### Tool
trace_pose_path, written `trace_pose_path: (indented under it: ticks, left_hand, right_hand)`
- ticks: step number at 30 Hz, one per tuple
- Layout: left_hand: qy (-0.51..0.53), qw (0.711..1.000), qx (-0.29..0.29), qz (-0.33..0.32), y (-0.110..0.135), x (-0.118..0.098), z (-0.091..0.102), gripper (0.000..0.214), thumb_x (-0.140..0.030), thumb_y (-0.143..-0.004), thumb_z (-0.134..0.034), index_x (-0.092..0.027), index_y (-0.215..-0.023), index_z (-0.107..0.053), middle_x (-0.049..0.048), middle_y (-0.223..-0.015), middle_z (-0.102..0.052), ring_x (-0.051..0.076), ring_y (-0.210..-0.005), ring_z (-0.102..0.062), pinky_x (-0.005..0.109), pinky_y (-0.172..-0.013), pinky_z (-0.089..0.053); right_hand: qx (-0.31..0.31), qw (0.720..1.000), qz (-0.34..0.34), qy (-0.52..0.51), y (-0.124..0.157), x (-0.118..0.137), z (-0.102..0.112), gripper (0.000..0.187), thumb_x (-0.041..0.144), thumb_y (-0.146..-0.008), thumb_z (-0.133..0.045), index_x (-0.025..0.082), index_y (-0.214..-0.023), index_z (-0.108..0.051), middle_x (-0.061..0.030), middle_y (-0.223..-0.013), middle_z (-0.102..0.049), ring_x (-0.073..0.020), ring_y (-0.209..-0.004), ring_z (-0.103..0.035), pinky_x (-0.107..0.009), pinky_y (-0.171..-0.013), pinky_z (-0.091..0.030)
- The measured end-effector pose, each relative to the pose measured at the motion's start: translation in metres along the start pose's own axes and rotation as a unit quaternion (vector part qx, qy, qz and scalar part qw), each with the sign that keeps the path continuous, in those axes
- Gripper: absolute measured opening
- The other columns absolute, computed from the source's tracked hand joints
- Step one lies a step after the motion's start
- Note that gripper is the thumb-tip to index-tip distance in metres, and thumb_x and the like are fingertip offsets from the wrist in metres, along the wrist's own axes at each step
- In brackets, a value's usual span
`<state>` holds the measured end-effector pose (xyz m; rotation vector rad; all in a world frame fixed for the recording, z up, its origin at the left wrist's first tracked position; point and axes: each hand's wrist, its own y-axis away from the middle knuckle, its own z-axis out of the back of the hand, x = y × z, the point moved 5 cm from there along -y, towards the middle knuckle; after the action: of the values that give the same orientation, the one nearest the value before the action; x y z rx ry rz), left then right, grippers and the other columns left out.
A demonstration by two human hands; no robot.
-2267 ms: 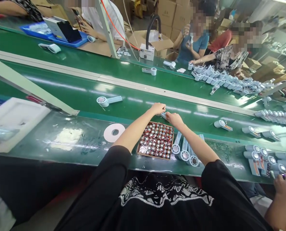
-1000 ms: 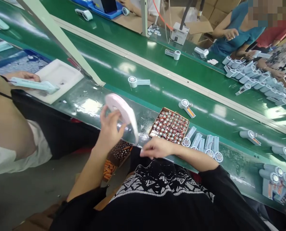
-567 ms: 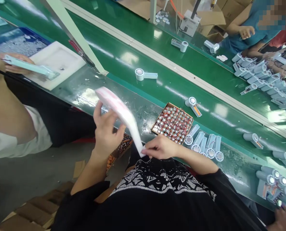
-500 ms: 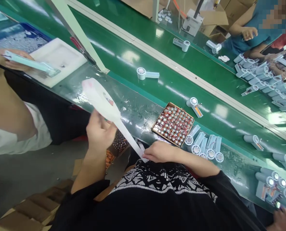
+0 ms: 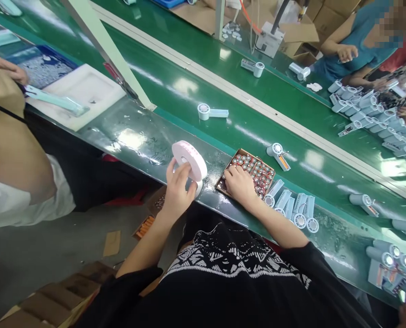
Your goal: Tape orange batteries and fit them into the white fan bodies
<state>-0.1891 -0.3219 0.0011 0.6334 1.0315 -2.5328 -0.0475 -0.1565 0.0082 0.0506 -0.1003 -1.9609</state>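
My left hand (image 5: 180, 193) is wrapped round a roll of pinkish-white tape (image 5: 199, 161), with fingers in its core. The roll stands tilted at the near edge of the bench, and a white piece below it is partly covered by the hand. My right hand (image 5: 241, 186) is over the left part of a shallow cardboard box (image 5: 230, 195), its fingers curled down among the contents. Several small round metal motors (image 5: 262, 171) with red wires fill that box. Whatever the right fingertips grip is hidden.
Right of the box lie several pale blue handheld fan bodies (image 5: 298, 207). Others, like this fan body (image 5: 205, 111), sit on the green conveyor (image 5: 175, 86). A co-worker's hand (image 5: 8, 68) is at the left by a white tray (image 5: 102, 86). A metal post (image 5: 110, 54) rises there.
The long strip stretched between my hands is no longer seen. My left hand has moved right and forward with the roll. My right hand has gone from my waist to the motor box.
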Motion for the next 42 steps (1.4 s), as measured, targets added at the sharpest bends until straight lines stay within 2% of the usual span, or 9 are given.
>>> trace_pose_path:
  ticks: [9,15,19,22,24,27,31,39,42]
  left_hand:
    - [-0.017,0.999,0.036,0.001,-0.001,0.004,-0.016,0.057,-0.011,-0.094,-0.058,-0.021,-0.15,-0.053,0.0181,-0.142,-0.063,0.041,-0.158,-0.035,0.066,-0.126,-0.038]
    - [-0.014,0.999,0.032,-0.037,-0.003,-0.001,-0.022,0.052,-0.011,-0.097,-0.057,-0.019,-0.148,-0.052,0.0179,-0.139,-0.063,0.039,-0.158,-0.035,0.064,-0.127,-0.039]
    - [-0.025,0.999,0.04,-0.026,-0.002,-0.002,-0.022,0.051,-0.01,-0.097,-0.056,-0.018,-0.148,-0.053,0.0183,-0.14,-0.063,0.038,-0.157,-0.037,0.063,-0.129,-0.038]
    - [-0.036,0.998,0.054,-0.025,-0.002,-0.003,-0.019,0.055,-0.009,-0.097,-0.055,-0.019,-0.151,-0.052,0.0182,-0.14,-0.064,0.038,-0.154,-0.041,0.063,-0.128,-0.038]
    - [-0.048,0.997,0.06,-0.027,-0.003,-0.002,-0.016,0.057,-0.009,-0.098,-0.054,-0.02,-0.153,-0.051,0.0176,-0.14,-0.064,0.038,-0.153,-0.043,0.065,-0.127,-0.039]
    - [-0.058,0.996,0.052,-0.041,-0.004,-0.004,-0.012,0.054,-0.009,-0.099,-0.052,-0.02,-0.152,-0.051,0.0171,-0.139,-0.064,0.037,-0.151,-0.045,0.065,-0.127,-0.041]
    - [-0.053,0.996,0.035,-0.065,-0.004,-0.005,-0.015,0.05,-0.012,-0.101,-0.053,-0.018,-0.151,-0.052,0.0176,-0.137,-0.064,0.037,-0.15,-0.044,0.065,-0.126,-0.04]
    - [-0.055,0.996,0.037,-0.062,-0.003,-0.002,-0.017,0.056,-0.015,-0.099,-0.054,-0.019,-0.154,-0.051,0.0164,-0.136,-0.066,0.037,-0.143,-0.052,0.067,-0.128,-0.032]
    - [-0.066,0.994,0.027,-0.08,-0.005,-0.009,-0.012,0.055,-0.013,-0.098,-0.054,-0.019,-0.153,-0.051,0.0164,-0.133,-0.067,0.036,-0.135,-0.058,0.067,-0.127,-0.033]
  right_hand:
    - [-0.065,0.988,0.067,-0.119,0.002,-0.021,-0.009,0.009,0.025,-0.095,-0.069,0.02,-0.099,-0.075,-0.0117,-0.139,-0.063,-0.0319,-0.122,-0.049,-0.045,-0.102,-0.041]
    - [-0.034,0.996,0.048,-0.073,-0.001,-0.011,-0.011,0.02,0.026,-0.101,-0.067,0.017,-0.118,-0.072,-0.0145,-0.129,-0.069,-0.0321,-0.117,-0.054,-0.045,-0.093,-0.043]
    - [-0.065,0.988,0.054,-0.133,0.001,-0.015,-0.012,0.01,0.021,-0.102,-0.065,0.019,-0.101,-0.075,-0.0133,-0.122,-0.074,-0.0318,-0.117,-0.058,-0.049,-0.098,-0.045]
    - [-0.15,0.945,0.051,-0.286,0.006,-0.037,-0.006,0.005,0.023,-0.094,-0.074,0.022,-0.099,-0.075,-0.0119,-0.127,-0.075,-0.0337,-0.124,-0.061,-0.056,-0.109,-0.045]
    - [-0.189,0.888,0.031,-0.419,0.007,-0.057,-0.003,0.019,0.031,-0.093,-0.075,0.024,-0.111,-0.074,-0.0107,-0.135,-0.073,-0.0323,-0.13,-0.063,-0.057,-0.116,-0.044]
    - [-0.174,0.8,-0.029,-0.574,0.004,-0.075,-0.001,0.03,0.041,-0.099,-0.068,0.025,-0.124,-0.068,-0.0091,-0.137,-0.074,-0.0265,-0.123,-0.07,-0.051,-0.111,-0.053]
    - [-0.119,0.78,-0.041,-0.613,-0.001,-0.063,0.012,0.027,0.044,-0.094,-0.073,0.023,-0.11,-0.068,-0.0088,-0.117,-0.081,-0.0248,-0.105,-0.078,-0.046,-0.1,-0.06]
    - [-0.193,0.692,-0.013,-0.696,0.009,-0.053,0.05,0.051,0.066,-0.089,-0.079,0.024,-0.115,-0.069,-0.0094,-0.112,-0.083,-0.0252,-0.103,-0.08,-0.039,-0.088,-0.067]
    - [-0.201,0.732,-0.008,-0.65,0.009,-0.053,0.061,0.05,0.065,-0.086,-0.083,0.025,-0.114,-0.076,-0.0058,-0.105,-0.084,-0.0259,-0.101,-0.081,-0.039,-0.087,-0.067]
